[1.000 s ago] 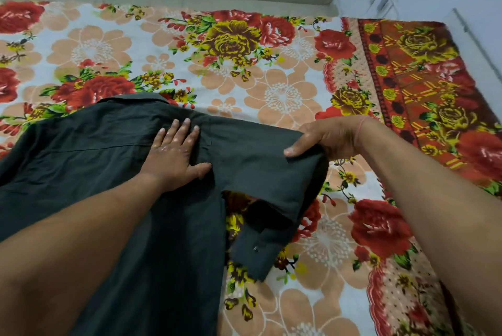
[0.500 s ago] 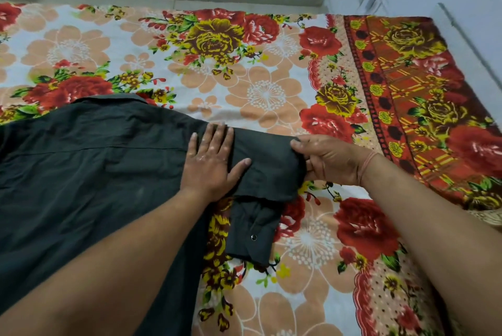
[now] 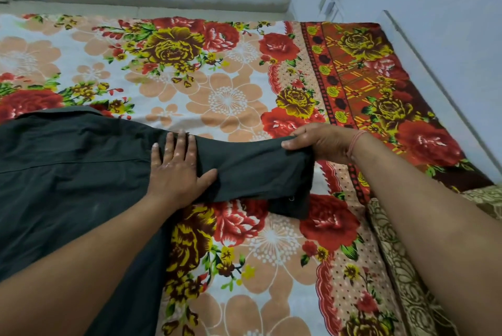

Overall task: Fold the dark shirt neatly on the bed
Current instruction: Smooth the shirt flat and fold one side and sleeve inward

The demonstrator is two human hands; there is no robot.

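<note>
The dark shirt (image 3: 68, 172) lies spread over the left half of the bed (image 3: 228, 96), its collar toward the far side. My left hand (image 3: 176, 170) presses flat on the shirt at the shoulder, fingers apart. Its right sleeve (image 3: 255, 170) stretches out to the right, with the cuff end doubled under and a small button showing at its lower right corner. My right hand (image 3: 323, 142) pinches the sleeve's far end between thumb and fingers, holding it just above the floral sheet.
A floral bedsheet with a red patterned border (image 3: 361, 83) covers the bed. A pale wall (image 3: 445, 36) runs along the right side and the back. A brown patterned cloth (image 3: 407, 267) lies at the bed's lower right edge.
My right hand has pulled the sleeve out to the right, so it lies longer and straighter. My left hand slid along to the shoulder seam, and the hanging cuff is now tucked under.
</note>
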